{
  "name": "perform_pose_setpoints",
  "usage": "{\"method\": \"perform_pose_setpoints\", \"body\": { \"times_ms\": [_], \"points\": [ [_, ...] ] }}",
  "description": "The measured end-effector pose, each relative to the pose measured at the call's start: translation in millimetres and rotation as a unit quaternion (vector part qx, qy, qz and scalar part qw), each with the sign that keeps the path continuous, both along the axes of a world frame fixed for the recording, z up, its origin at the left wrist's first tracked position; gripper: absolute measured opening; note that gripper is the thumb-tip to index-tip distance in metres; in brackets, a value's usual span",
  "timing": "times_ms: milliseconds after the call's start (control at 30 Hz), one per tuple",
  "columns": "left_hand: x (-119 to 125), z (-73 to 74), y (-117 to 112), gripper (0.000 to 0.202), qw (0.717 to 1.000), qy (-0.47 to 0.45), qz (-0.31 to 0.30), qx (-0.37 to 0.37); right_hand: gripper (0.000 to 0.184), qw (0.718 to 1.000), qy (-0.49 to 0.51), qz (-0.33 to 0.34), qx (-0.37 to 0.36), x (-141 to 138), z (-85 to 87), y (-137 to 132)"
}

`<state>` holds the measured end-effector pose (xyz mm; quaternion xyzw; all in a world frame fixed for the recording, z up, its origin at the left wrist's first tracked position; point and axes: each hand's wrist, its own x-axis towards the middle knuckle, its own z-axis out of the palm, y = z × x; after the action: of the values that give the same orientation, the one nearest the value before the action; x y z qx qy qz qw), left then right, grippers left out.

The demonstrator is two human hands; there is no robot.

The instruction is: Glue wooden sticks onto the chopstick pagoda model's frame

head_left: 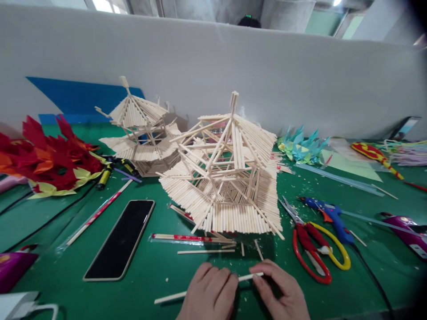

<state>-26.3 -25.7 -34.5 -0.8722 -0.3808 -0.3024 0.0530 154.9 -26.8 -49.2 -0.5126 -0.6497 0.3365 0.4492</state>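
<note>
Low at the front of the table, a thin wooden stick (pixel 170 298) runs through both my hands. My left hand (pixel 211 291) is closed over its middle, and its left end sticks out past the knuckles. With thumb and fingertips, my right hand (pixel 282 291) pinches the stick's right end. Just beyond stands a pavilion model (pixel 230 178) built of similar sticks, its roof partly covered, with bare ribs on the left. Short loose sticks (pixel 207 252) and a wrapped pair of chopsticks (pixel 193 238) lie between the model and my hands.
Red-and-yellow scissors (pixel 313 249) and a blue glue gun (pixel 333 218) lie right. A phone (pixel 120 242) lies left. A second stick pavilion (pixel 140 133), a red paper craft (pixel 56 155) and a turquoise paper craft (pixel 302 144) stand behind, before a grey partition (pixel 200 58).
</note>
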Motion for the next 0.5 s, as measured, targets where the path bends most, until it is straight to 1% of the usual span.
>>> {"method": "perform_pose_setpoints", "body": {
  "times_ms": [67, 133, 200, 267, 367, 500],
  "points": [
    [-4.4, 0.5, 6.4, 0.027, 1.000, -0.004, 0.010, -0.003, 0.012, 1.000, -0.022, 0.015, -0.003, 2.5, -1.4, 2.6],
    [-11.9, 2.7, 15.1, 0.029, 0.998, 0.022, 0.047, -0.020, 0.015, 0.997, -0.067, 0.043, -0.006, 4.2, -2.2, 6.2],
    [-18.7, 5.8, 24.8, 0.020, 0.993, 0.066, 0.080, -0.052, 0.018, 0.990, -0.119, 0.070, -0.001, 4.8, -2.3, 9.8],
    [-21.9, 7.7, 34.0, 0.018, 0.986, 0.113, 0.096, -0.081, 0.020, 0.984, -0.158, 0.083, 0.013, 4.9, -2.4, 12.7],
    [-20.8, 4.2, 44.7, 0.019, 0.978, 0.158, 0.089, -0.106, 0.021, 0.977, -0.196, 0.082, 0.034, 5.3, -5.3, 15.4],
    [-21.2, -8.0, 49.9, 0.019, 0.980, 0.149, 0.071, -0.110, 0.021, 0.967, -0.235, 0.069, 0.076, 6.1, -18.7, 19.5]
  ]
}}
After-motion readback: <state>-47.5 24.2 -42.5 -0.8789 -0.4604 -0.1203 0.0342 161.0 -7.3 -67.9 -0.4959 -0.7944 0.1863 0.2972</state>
